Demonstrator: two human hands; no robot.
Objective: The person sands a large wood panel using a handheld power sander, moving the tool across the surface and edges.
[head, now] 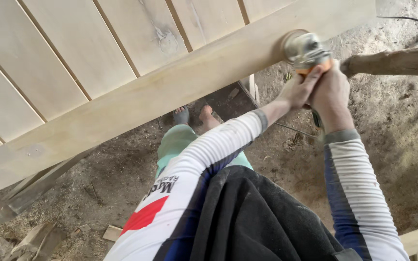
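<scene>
This is a rough woodworking shop. A large door (pixel 122 82) of pale bare boards lies raised above a dirt floor (pixel 388 140) strewn with sawdust and wood offcuts (pixel 39 239). A power sander (pixel 306 50) with a trailing cable (pixel 412 21) presses against the door's edge.

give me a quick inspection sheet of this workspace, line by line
surface: pale wooden panel with slats and a wide frame board, lying flat
job's things: angle grinder, disc against the frame board edge
clutter: wood offcuts and sawdust on the dirt floor
grippers: left hand and right hand both grip the grinder
cables: dark cable on the ground, top right
surroundings: rough log at right; bare feet below
</scene>
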